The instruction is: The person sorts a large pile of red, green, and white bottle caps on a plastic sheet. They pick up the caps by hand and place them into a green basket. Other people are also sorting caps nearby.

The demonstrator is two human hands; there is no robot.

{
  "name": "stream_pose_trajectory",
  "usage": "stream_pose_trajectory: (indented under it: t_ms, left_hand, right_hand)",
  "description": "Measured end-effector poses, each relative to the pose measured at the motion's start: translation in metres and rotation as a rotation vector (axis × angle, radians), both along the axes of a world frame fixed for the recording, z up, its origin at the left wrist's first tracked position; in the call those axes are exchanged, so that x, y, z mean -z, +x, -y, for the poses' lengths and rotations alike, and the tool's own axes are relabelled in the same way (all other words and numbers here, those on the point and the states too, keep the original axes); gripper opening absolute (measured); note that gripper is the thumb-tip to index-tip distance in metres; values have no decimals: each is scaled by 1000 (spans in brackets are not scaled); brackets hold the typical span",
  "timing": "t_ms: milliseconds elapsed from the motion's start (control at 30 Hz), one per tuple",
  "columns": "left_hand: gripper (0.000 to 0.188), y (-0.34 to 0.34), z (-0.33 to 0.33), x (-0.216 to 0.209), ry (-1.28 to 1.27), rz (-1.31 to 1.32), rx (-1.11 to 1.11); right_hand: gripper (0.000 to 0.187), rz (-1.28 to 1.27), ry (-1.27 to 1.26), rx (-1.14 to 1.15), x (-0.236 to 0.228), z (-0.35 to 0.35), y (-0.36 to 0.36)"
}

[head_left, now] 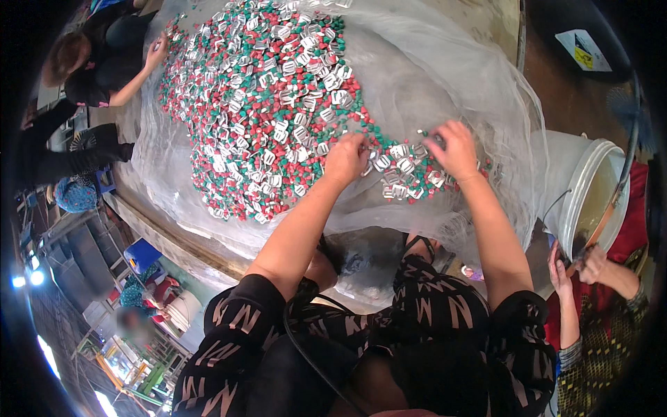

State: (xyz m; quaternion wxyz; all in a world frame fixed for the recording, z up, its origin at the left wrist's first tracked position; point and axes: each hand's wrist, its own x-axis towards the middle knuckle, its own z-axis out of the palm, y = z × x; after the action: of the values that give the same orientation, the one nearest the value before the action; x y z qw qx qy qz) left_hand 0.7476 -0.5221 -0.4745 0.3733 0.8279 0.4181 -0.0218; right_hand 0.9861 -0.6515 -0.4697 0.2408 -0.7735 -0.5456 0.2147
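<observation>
A large heap of small red and green pebble-like pieces (pixel 229 132) lies mixed with silver metal slide buckles (pixel 281 130) on a pale mesh sheet (pixel 403 62). My left hand (pixel 345 160) rests at the right edge of the heap, its fingers curled in; what they hold is hidden. Farther right, my right hand (pixel 456 151) is bent over a smaller spread of pieces, thumb and fingers drawn together. Whatever sits between those fingertips is too small to name. Between my hands lies a cluster of silver buckles (pixel 401 165) among green pieces.
At the far left, another person's hand (pixel 158 52) reaches to the heap's edge. A white bucket (pixel 590 187) stands at the right, with another person's hands (pixel 590 266) beside it. A wooden edge (pixel 180 236) runs along the near left. More people and equipment appear lower left.
</observation>
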Motion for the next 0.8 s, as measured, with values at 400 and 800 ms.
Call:
stream_pose_trajectory:
  t_ms: [400, 800]
  left_hand:
    - [31, 58, 31, 1, 198, 5, 274]
    - [19, 23, -53, -32, -972, 533, -260]
  right_hand:
    - [8, -724, -236, 667, 4, 8, 34]
    - [27, 50, -311, 376, -15, 27, 39]
